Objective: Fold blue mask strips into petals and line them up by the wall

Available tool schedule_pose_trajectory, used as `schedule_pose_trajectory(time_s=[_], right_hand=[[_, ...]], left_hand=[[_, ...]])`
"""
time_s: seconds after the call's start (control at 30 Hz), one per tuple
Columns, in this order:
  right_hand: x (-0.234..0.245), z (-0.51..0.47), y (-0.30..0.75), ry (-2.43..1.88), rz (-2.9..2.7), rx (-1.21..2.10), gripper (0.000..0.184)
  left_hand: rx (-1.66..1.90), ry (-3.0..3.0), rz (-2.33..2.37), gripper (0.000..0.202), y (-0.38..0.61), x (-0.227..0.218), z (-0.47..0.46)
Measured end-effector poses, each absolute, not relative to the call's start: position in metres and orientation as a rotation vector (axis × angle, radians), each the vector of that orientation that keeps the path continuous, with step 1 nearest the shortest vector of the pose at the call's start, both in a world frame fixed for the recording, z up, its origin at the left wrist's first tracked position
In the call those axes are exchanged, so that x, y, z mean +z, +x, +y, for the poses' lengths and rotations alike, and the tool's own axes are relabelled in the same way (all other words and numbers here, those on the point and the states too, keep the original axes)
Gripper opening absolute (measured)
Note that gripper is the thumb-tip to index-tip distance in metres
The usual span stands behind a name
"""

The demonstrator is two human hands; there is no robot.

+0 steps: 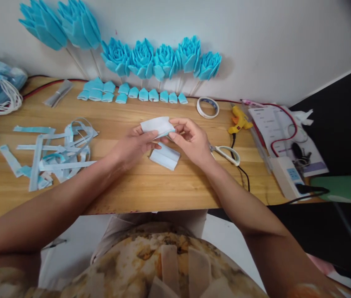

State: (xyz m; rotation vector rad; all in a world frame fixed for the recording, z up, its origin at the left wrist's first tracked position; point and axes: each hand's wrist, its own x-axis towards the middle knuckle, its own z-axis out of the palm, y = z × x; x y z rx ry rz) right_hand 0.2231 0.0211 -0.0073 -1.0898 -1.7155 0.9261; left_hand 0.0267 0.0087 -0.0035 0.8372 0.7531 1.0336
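A pale blue-white piece of face mask fabric [155, 125] is held up over the middle of the table. My left hand [130, 145] pinches its left and lower edge between thumb and fingers. At its right corner, my right hand [190, 138] is closed on the same piece, thumb in front and fingers behind. Just below both hands, another fabric piece [165, 158] lies on the wood with a crease across it. White-handled scissors [229, 155] rest right of my right hand, their blades partly hidden by it.
Cut mask strips and ear loops [60, 149] lie in a heap at left. Folded blue petals [143, 94] line the back, below blue fabric flowers [141, 58] on sticks. Tape [208, 108], a yellow glue gun [240, 120], papers [268, 124] and a power strip [287, 176] are at right.
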Motion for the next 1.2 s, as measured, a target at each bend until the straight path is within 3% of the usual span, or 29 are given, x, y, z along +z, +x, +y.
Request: schedule_pose_trajectory(time_s=[0.47, 0.57, 0.7, 0.87, 1.2], right_hand=[[-0.0076, 0.0192, 0.2217, -1.076, -1.638, 0.980, 0.028], [-0.0095, 0.0191, 0.2215, -1.062, -1.631, 0.991, 0.029], [-0.0125, 0.0197, 0.2212, -1.057, -1.625, 1.080, 0.043], [-0.0143, 0.0204, 0.2218, -1.088, -1.647, 1.123, 0.065], [-0.0132, 0.0199, 0.2222, -1.093, -1.670, 1.058, 0.050]], left_hand=[[1.090, 1.007, 0.821, 0.039, 0.0260, -0.0029, 0.0082], [1.102, 1.074, 0.909, 0.032, 0.0253, -0.0017, 0.0080], [1.103, 1.105, 0.988, 0.021, 0.0251, -0.0004, 0.0071], [1.094, 1.146, 1.002, 0.033, 0.0267, -0.0007, 0.0059], [1.067, 1.207, 1.057, 0.046, 0.0253, -0.0038, 0.0068]])
